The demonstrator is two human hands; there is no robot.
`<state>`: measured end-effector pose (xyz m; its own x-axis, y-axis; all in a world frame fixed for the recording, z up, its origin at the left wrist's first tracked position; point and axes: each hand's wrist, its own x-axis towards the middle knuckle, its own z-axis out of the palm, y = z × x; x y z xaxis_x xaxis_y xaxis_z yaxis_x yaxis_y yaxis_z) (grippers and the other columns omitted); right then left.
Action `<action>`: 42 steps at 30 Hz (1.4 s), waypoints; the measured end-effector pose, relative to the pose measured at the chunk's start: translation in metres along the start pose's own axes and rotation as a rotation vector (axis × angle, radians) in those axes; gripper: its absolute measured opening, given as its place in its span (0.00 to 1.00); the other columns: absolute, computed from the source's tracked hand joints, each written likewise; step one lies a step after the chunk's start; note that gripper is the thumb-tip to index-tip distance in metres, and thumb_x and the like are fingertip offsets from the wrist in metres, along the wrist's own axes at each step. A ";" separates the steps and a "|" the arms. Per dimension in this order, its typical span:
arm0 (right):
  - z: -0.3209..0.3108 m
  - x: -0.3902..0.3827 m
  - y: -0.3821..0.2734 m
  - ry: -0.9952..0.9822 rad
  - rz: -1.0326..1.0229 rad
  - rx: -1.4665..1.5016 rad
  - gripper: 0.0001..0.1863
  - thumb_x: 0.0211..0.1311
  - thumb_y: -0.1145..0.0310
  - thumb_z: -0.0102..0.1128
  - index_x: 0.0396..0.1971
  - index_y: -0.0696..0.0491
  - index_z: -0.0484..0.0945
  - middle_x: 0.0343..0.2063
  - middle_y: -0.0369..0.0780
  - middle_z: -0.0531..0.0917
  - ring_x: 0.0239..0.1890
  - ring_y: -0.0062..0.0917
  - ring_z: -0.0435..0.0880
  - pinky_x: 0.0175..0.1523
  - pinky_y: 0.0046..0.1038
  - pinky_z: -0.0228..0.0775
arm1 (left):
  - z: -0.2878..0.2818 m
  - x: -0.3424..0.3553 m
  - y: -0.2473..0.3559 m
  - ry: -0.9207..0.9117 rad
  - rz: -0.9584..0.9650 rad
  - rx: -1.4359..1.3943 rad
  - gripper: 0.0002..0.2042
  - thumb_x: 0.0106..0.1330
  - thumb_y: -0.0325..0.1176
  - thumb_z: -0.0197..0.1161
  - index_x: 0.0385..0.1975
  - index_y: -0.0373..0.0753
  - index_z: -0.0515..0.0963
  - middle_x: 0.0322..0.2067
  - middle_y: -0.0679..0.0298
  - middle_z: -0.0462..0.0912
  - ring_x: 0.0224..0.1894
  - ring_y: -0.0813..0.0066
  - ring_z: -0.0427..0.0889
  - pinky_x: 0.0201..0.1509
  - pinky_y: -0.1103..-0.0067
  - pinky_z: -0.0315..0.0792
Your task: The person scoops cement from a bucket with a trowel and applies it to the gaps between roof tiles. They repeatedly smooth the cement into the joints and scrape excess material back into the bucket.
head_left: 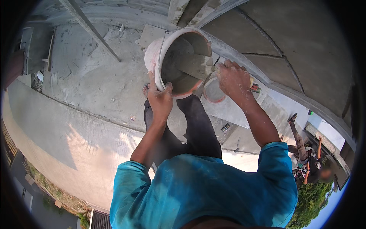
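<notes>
A pale bucket with a whitish rim is tilted toward me, its inside coated with wet grey mortar. My left hand grips the near left of its rim, with the thumb over the edge and the fingers outside. My right hand is closed round the handle of a trowel at the bucket's right side. The trowel's flat blade, smeared with mortar, reaches into the bucket's mouth. Most of the handle is hidden by my fingers.
A second bucket stands on the floor below my right hand. Grey plastered wall panels rise at the right. A slanting pole meets the rough concrete floor at the left. Another person is at the far right.
</notes>
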<state>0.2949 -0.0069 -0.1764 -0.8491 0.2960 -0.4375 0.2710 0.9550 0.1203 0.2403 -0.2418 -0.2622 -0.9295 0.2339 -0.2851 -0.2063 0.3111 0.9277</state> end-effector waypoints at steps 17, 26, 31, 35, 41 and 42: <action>-0.041 -0.025 0.025 0.441 -0.084 0.513 0.17 0.56 0.63 0.70 0.46 0.49 0.83 0.40 0.40 0.83 0.40 0.35 0.82 0.41 0.35 0.71 | -0.009 0.018 0.049 0.234 -0.353 -0.542 0.29 0.55 0.16 0.55 0.61 0.28 0.69 0.46 0.57 0.79 0.41 0.71 0.79 0.46 0.80 0.73; -0.018 0.096 0.099 -0.113 0.172 1.065 0.15 0.63 0.60 0.66 0.45 0.54 0.83 0.26 0.30 0.77 0.24 0.14 0.71 0.31 0.20 0.63 | -0.069 -0.001 0.004 0.204 -0.402 -0.398 0.30 0.52 0.15 0.54 0.60 0.28 0.70 0.52 0.55 0.78 0.51 0.67 0.78 0.58 0.77 0.69; -0.126 0.003 0.066 0.238 0.062 0.678 0.15 0.66 0.61 0.62 0.46 0.55 0.80 0.29 0.42 0.79 0.35 0.32 0.80 0.42 0.31 0.71 | -0.087 -0.007 0.009 0.143 -0.329 -0.381 0.28 0.53 0.16 0.54 0.59 0.27 0.70 0.49 0.57 0.78 0.48 0.70 0.78 0.55 0.77 0.71; -0.116 -0.035 0.018 0.073 -0.047 0.151 0.17 0.67 0.66 0.56 0.53 0.53 0.75 0.42 0.48 0.79 0.47 0.46 0.79 0.52 0.40 0.74 | -0.076 -0.002 0.050 0.046 -0.317 -0.440 0.27 0.55 0.17 0.55 0.59 0.27 0.69 0.46 0.57 0.78 0.44 0.72 0.77 0.52 0.77 0.72; -0.135 -0.026 -0.031 0.355 -0.540 -0.413 0.19 0.56 0.69 0.62 0.49 0.53 0.75 0.44 0.45 0.79 0.48 0.36 0.81 0.47 0.37 0.77 | -0.068 0.006 0.090 -0.098 -0.289 -0.319 0.28 0.55 0.17 0.56 0.60 0.29 0.71 0.44 0.56 0.81 0.42 0.70 0.79 0.51 0.77 0.73; -0.139 -0.018 -0.041 0.462 -0.701 -0.485 0.20 0.55 0.69 0.62 0.49 0.54 0.75 0.43 0.44 0.80 0.46 0.34 0.82 0.46 0.36 0.78 | -0.072 0.004 0.080 -0.111 -0.260 -0.275 0.27 0.55 0.18 0.57 0.59 0.30 0.72 0.43 0.56 0.82 0.43 0.69 0.80 0.53 0.76 0.73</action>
<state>0.2365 -0.0489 -0.0498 -0.8691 -0.4648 -0.1694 -0.4934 0.7893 0.3655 0.1980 -0.2827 -0.1717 -0.7997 0.2831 -0.5295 -0.5189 0.1179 0.8467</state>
